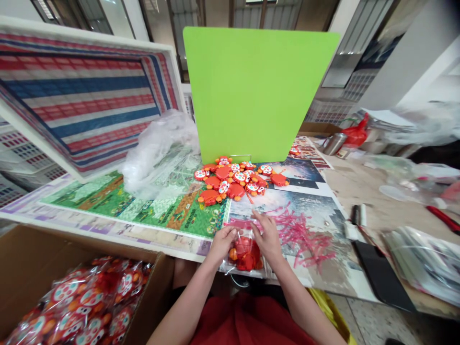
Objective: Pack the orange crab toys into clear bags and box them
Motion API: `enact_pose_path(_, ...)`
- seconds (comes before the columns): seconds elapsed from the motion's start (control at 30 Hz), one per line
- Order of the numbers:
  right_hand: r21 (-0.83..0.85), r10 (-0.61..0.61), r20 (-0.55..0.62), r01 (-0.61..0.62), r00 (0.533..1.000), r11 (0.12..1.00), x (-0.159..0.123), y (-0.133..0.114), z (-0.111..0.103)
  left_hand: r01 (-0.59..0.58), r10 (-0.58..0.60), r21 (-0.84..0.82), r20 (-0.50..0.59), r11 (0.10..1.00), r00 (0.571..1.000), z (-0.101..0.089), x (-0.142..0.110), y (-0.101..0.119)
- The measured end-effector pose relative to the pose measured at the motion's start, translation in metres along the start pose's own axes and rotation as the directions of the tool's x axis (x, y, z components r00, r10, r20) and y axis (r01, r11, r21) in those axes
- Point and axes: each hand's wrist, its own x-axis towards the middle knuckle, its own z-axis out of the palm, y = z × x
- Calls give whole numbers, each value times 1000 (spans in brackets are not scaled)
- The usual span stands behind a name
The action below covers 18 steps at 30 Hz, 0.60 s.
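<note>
A clear plastic bag (230, 267) with a red and orange toy (247, 253) inside lies at the table's front edge, between my hands. My left hand (222, 245) is closed, its thumb and index finger pinching the bag's upper left side. Over the bag's upper right side is my right hand (269, 237), fingers apart and slightly bent, thumb against the plastic. Just beyond my hands is a loose pile of red crab-like toys (236, 190) with dotted white shells and big eyes. Thin pink strips (302, 234) lie scattered to the right of my right hand.
A cardboard box (158, 278) of bagged toys stands at lower left. Behind it are a striped-lined crate (97, 108) and clear plastic bags (163, 153). A green board (257, 96) rises behind the pile. To the right lie a black phone-like slab (384, 276) and stacked plastic packets (426, 263).
</note>
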Motion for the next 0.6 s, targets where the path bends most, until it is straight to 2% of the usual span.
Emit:
enact_pose_path(0.07,-36,-115,95,119,989,992,4,-10,2,-60,59,31,42,998,997,2,2,0)
enact_pose_path(0.13,-66,-186,189,202,964,977,6,-20,5,-166,158,127,71,978,985,3,5,2)
enact_pose_path(0.27,-171,-255,269,307,929,936,8,-30,13,-336,317,417,117,845,941,4,6,7)
enact_pose_path(0.47,-257,-239,296,318,925,913,9,-27,11,-409,363,547,196,731,911,5,2,17)
enact_pose_path(0.6,-200,-159,278,219,947,955,13,-26,9,-390,342,615,201,685,918,8,-1,20)
